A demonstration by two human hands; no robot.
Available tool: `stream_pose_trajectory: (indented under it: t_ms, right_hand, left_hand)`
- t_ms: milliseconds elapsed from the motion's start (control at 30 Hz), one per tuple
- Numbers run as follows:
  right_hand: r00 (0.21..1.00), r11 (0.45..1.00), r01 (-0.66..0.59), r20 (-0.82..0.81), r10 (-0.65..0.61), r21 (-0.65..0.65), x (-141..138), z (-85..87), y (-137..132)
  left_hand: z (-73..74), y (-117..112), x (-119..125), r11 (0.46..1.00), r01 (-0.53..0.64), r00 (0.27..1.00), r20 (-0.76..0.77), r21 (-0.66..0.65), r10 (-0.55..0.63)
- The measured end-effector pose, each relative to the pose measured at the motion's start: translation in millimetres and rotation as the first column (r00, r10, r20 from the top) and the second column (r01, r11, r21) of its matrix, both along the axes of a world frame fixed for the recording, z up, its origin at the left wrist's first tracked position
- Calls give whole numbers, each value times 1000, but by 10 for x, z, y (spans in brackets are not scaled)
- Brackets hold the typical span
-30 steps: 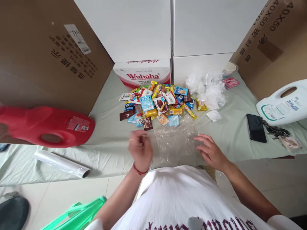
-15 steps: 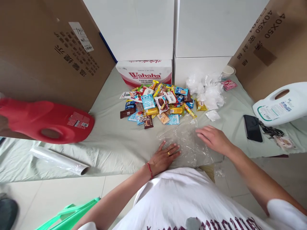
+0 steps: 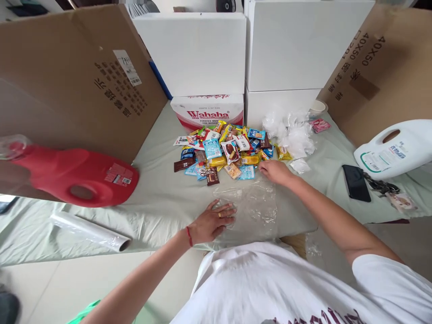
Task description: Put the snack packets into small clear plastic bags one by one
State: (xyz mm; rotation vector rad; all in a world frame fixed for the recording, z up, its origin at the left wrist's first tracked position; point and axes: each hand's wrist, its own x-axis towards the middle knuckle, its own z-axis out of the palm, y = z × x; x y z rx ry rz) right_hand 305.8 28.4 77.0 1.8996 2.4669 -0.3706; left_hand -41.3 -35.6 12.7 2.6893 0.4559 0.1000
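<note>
A clear plastic sheet (image 3: 256, 209) lies flat on the pale green cloth (image 3: 162, 198) in front of me. My left hand (image 3: 212, 220) rests on its left edge, fingers stretched out flat, a ring on one finger. My right hand (image 3: 275, 171) reaches forward to the near right edge of a pile of wrapped snacks (image 3: 226, 150); its fingers curl down among the packets, and I cannot make out whether they hold one.
A red jug (image 3: 70, 173) lies at the left, a roll of clear film (image 3: 89, 231) near the front edge. White jug (image 3: 394, 150), black phone (image 3: 353, 182) and keys (image 3: 380, 184) at the right. Crumpled clear bags (image 3: 293, 132), cardboard sheets and white boxes (image 3: 283, 49) stand behind.
My left hand came down and now lies flat on the plastic sheet. My right hand left the sheet's right side and moved forward to the snack pile.
</note>
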Motion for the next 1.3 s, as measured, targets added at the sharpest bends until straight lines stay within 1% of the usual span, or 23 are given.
stream_pose_trajectory:
  t_ms: [67, 133, 200, 267, 367, 433, 533, 600, 667, 700, 767, 833, 867, 900, 933, 967, 1000, 1033, 1067, 1133, 1167, 1233, 1300]
  right_hand:
    - [998, 998, -65, -10, 65, -4, -68, -64, -5]
    - [993, 993, -115, -30, 114, -13, -224, -180, -38]
    - [992, 993, -115, -62, 112, -34, -381, -293, -98]
    - [990, 992, -109, -92, 104, -56, -456, -354, -169]
    - [977, 996, -89, -194, 88, 3, -355, -335, -261]
    - [944, 997, -7, -330, 32, 77, -186, -295, -302]
    - [869, 979, 176, -484, -106, 101, 86, -294, -342]
    - [833, 953, 296, -504, -227, 62, 225, -355, -372]
    - [801, 908, 420, -475, -364, 13, 328, -444, -417]
    - [784, 880, 475, -447, -430, -13, 372, -488, -447]
    - [758, 834, 548, -383, -528, -64, 455, -547, -525]
    - [769, 819, 572, -322, -552, -39, 528, -536, -625]
    - [786, 817, 576, -296, -543, 30, 553, -498, -683]
    - [804, 809, 573, -279, -524, 130, 562, -439, -747]
    - [825, 795, 556, -274, -494, 241, 550, -363, -815]
    - [849, 784, 523, -277, -449, 334, 514, -276, -885]
    - [877, 789, 474, -287, -385, 391, 453, -186, -955]
    - [905, 815, 408, -297, -304, 411, 368, -101, -1022]
    - [931, 856, 322, -298, -210, 403, 266, -30, -1083]
    - [961, 925, 144, -271, -47, 351, 39, 47, -1180]
    - [969, 942, 87, -249, -4, 325, -66, 48, -1213]
    - [978, 954, 74, -208, -13, 290, -226, -11, -1246]
    - [978, 951, 151, -179, -104, 271, -301, -115, -1243]
  left_hand:
    - [51, 54, -43, 1000, -12, 1000, -22, -21, 12]
    - [58, 4, -56, 999, -28, 999, -24, -19, 28]
    - [22, -128, -74, 999, -46, 999, -9, 3, 46]
    - [-41, -278, -125, 995, -85, 996, 12, 46, 84]
    - [-143, -367, -250, 981, -163, 986, 52, 103, 158]
    - [-186, -262, -324, 977, -188, 981, 70, 100, 182]
    - [-179, 116, -346, 977, -211, 975, 76, 31, 208]
    - [-129, 418, -287, 967, -250, 965, 72, -42, 253]
    - [-58, 661, -174, 945, -315, 945, 66, -87, 321]
    - [-19, 739, -101, 931, -355, 930, 68, -86, 361]
    - [53, 791, 64, 885, -465, 879, 99, -29, 466]
    - [104, 723, 228, 793, -605, 791, 170, 69, 588]
    - [117, 664, 301, 746, -656, 750, 206, 114, 629]
    - [118, 601, 364, 716, -681, 729, 229, 152, 645]
    - [109, 543, 416, 716, -674, 736, 231, 178, 636]
    - [90, 495, 455, 743, -641, 766, 212, 191, 607]
    - [62, 463, 483, 782, -594, 804, 178, 189, 568]
    - [30, 447, 500, 816, -551, 834, 141, 176, 533]
    - [-3, 444, 509, 838, -522, 853, 108, 156, 511]
    - [-59, 464, 505, 853, -508, 861, 68, 121, 504]
    - [-75, 478, 499, 851, -514, 858, 62, 108, 510]
    - [-82, 493, 485, 847, -524, 851, 64, 88, 521]
    - [-59, 482, 482, 839, -540, 842, 58, 65, 537]
